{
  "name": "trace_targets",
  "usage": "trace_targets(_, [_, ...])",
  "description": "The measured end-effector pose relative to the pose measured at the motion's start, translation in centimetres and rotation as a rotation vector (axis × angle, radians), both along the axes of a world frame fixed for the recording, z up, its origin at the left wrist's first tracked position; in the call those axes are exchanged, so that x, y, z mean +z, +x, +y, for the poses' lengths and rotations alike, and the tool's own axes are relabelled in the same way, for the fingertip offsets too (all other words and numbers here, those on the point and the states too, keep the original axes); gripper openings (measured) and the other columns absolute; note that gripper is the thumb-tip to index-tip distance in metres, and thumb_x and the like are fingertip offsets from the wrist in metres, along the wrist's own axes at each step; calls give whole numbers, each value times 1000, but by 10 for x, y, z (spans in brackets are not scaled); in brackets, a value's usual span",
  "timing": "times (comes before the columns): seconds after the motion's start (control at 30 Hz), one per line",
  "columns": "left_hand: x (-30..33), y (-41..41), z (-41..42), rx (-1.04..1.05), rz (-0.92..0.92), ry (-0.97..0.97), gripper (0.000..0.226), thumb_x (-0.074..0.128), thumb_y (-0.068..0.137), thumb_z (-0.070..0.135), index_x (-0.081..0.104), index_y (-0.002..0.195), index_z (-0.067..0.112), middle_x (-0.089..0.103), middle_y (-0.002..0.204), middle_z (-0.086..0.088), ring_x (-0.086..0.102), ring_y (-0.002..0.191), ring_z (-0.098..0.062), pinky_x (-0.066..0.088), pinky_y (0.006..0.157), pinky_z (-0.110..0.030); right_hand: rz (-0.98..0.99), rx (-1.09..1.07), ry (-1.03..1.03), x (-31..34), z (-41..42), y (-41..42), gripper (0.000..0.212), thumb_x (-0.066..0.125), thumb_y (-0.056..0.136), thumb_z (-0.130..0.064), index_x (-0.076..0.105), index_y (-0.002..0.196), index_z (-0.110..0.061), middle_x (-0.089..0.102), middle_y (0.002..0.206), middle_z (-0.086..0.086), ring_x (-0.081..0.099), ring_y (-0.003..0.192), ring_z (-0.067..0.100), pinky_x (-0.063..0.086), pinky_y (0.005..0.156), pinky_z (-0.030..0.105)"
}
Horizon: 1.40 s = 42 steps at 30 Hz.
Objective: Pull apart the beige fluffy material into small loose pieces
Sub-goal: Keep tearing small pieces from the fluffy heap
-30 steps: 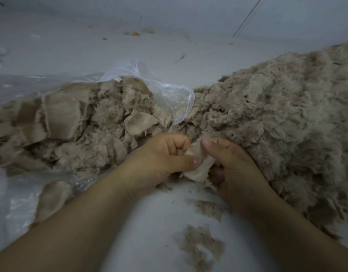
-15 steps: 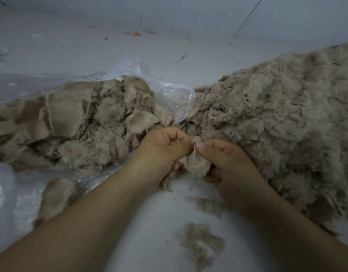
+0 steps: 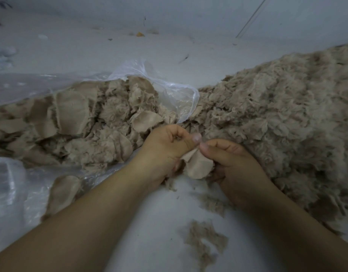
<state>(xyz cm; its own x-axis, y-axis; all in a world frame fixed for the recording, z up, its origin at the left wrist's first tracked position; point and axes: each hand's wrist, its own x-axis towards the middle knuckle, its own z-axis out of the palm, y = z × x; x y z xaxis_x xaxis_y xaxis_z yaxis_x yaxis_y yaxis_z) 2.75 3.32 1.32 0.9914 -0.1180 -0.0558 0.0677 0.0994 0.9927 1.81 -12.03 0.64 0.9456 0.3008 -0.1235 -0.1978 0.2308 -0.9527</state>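
Near surface: a pale grey-white floor [image 3: 159,222], smooth and dusty, with a loose beige tuft [image 3: 203,240] lying between the two forearms and thinner wisps [image 3: 214,203] just beyond it.
Left hand [image 3: 163,152]: curled, thumb and fingers pinching the upper left edge of the beige fabric piece [image 3: 198,165].
Right hand [image 3: 234,167]: curled, thumb and fingers pinching the same piece at its upper right edge; the two thumbs nearly touch above it.
Fabric piece: a smooth-backed patch with fluffy edges, held just above the floor between the hands.
Left side: a clear plastic bag [image 3: 165,89] lying open on the floor, with whole beige patches [image 3: 75,112] spilling from its mouth.
Right side: a large heap of pulled-apart beige fluff [image 3: 287,124], touching the right hand and rising toward the far right.
Far surface: bare floor with small scattered scraps [image 3: 138,33].
Back: a pale wall [image 3: 189,8] with a thin dark line [image 3: 251,16] running diagonally.
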Motion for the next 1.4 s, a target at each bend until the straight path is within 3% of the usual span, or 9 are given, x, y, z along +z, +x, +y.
trace_targets(0.13, [4,1,11,-196,-19,178,22,71,82,20,59,68,8,43,37,-3,30,24,-9,19,34,-12,106,-137,186,1,0,4,15,64,73,-24,71,63,-15,62,61,6,53,43,7,41,38,16])
trace_targets(0.3, [15,-7,24,-687,56,278,17,77,77,22,71,81,6,70,65,-15,65,52,-22,54,53,-27,75,-124,162,1,0,1,19,61,82,-27,72,72,-16,65,59,1,60,46,8,47,42,19])
trace_targets(0.5, [11,-8,7,-257,3,243,36,80,62,45,69,60,11,64,54,-13,57,41,-18,46,42,-22,-38,-48,137,-2,-1,4,28,58,87,-29,75,84,-7,66,68,13,58,52,17,43,42,20])
trace_targets(0.63, [4,-9,3,-200,-12,297,29,84,71,22,67,62,1,62,51,-10,54,39,-16,45,41,-22,-61,29,162,0,0,2,35,54,91,-28,73,88,1,71,69,17,65,50,23,52,46,24])
trace_targets(0.77, [10,-8,12,-423,-11,404,19,83,74,15,69,68,3,63,52,-9,54,41,-13,44,43,-21,-46,-20,173,-1,1,0,30,53,90,-27,70,75,-8,57,45,-6,49,36,1,38,37,14])
trace_targets(0.9, [16,-8,21,-689,-23,504,10,83,75,15,74,74,9,64,54,-5,52,43,-12,44,45,-20,-32,-79,200,-4,2,2,31,55,88,-28,69,63,-18,52,47,-8,40,36,0,31,37,13])
trace_targets(1.07, [10,-4,21,-492,-69,414,11,79,80,14,71,80,7,65,57,-9,55,44,-16,46,43,-25,-32,-13,197,-1,2,1,32,52,95,-25,71,74,-11,54,46,-7,44,37,1,36,38,14])
trace_targets(1.27, [6,-11,15,-939,148,374,22,66,92,14,63,91,-8,68,71,-16,65,51,-24,56,49,-28,-24,-47,195,-2,2,3,33,54,93,-26,70,65,-19,44,46,-11,28,39,0,27,38,14])
trace_targets(1.4, [11,-7,17,-679,119,255,18,74,84,21,66,74,8,64,61,-15,58,38,-19,45,36,-21,-26,-26,184,-2,1,2,32,55,91,-29,71,67,-15,48,46,-3,38,38,5,33,38,16])
